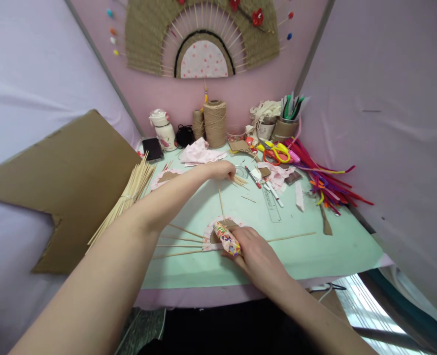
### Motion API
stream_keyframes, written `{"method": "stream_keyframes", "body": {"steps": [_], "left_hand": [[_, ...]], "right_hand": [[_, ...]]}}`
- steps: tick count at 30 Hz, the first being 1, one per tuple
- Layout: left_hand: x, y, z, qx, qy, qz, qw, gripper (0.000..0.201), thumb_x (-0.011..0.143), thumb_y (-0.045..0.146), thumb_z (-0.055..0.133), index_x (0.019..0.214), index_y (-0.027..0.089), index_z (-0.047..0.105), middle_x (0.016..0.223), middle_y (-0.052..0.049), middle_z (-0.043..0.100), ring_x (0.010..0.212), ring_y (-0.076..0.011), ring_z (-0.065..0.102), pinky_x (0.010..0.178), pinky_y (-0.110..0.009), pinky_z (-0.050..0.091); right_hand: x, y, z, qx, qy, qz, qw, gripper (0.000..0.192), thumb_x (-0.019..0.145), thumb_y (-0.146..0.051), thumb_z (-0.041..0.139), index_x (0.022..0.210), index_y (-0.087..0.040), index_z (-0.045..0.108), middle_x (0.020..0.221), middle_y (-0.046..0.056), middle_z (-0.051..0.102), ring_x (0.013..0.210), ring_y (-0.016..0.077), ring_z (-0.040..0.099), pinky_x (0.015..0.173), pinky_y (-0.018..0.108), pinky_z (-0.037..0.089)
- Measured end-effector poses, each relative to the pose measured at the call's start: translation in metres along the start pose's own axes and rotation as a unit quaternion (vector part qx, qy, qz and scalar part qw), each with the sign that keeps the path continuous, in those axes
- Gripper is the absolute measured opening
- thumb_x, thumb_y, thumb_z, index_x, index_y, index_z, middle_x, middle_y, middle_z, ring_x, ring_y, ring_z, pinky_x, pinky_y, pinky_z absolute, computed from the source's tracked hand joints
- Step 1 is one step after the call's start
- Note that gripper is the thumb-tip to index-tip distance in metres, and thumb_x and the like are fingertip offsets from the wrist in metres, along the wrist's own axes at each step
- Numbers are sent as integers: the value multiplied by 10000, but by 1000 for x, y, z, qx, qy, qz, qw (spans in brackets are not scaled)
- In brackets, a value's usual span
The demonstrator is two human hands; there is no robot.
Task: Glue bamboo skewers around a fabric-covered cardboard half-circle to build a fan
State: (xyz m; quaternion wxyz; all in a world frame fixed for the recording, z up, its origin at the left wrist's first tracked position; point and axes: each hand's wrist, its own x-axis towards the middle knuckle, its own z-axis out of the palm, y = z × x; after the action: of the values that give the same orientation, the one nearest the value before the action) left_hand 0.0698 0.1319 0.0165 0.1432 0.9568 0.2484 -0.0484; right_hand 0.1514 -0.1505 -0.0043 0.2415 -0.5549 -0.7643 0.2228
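Note:
My left hand [223, 170] reaches to the far middle of the table. Its fingers are closed at the ends of a small group of short wooden sticks [240, 181]; whether one is gripped is hidden. Wrapped in my right hand [257, 251] is a floral-patterned glue gun [226, 239], held over a half-round cardboard piece [215, 237] edged with pink spotted cloth. Several thin sticks [183, 239] fan out from that piece to the left, one stick [221, 203] points away from me, and another [292, 237] points right.
A bundle of long sticks [129, 197] and a large cardboard sheet [66, 182] lie left. Twine spools [215, 123] and a white bottle [163, 130] stand at the back. Scissors [279, 152], a ruler [272, 204] and pipe cleaners [329, 185] lie right. A woven fan [144, 37] hangs behind.

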Motion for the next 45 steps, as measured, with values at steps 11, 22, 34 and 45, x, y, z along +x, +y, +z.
{"method": "stream_keyframes", "body": {"steps": [11, 22, 34, 45], "left_hand": [[-122, 45, -47, -36, 268, 35, 962, 164, 884, 172, 515, 921, 174, 675, 920, -19, 698, 862, -144, 614, 793, -263, 437], [-212, 50, 56, -15, 227, -2, 974, 285, 968, 192, 448, 871, 213, 716, 883, -29, 706, 874, -151, 606, 891, -322, 377], [-212, 48, 72, -74, 143, 29, 987, 346, 787, -33, 473, 927, 179, 708, 923, -38, 689, 887, -175, 615, 839, -297, 421], [-206, 39, 86, -102, 158, 48, 981, 294, 809, 7, 490, 891, 175, 717, 881, -34, 697, 832, -158, 609, 783, -268, 441]], "right_hand": [[-1, 6, 2, 6, -16, 14, 1000, 350, 912, -364, 586, 1218, -197, 600, 1110, 121, 686, 1059, 292, 602, 882, 422, 484], [-3, 1, -25, 33, -37, 89, 995, 339, 921, -526, 491, 990, -232, 645, 976, 59, 708, 899, 244, 645, 764, 348, 491], [6, -11, -22, 35, -103, 112, 988, 418, 914, -525, 502, 1190, -246, 645, 1185, 69, 704, 1056, 282, 654, 873, 371, 502], [9, -13, -27, 35, -126, 91, 987, 425, 916, -531, 492, 1154, -229, 673, 1174, 64, 719, 1047, 290, 671, 852, 354, 526]]}}
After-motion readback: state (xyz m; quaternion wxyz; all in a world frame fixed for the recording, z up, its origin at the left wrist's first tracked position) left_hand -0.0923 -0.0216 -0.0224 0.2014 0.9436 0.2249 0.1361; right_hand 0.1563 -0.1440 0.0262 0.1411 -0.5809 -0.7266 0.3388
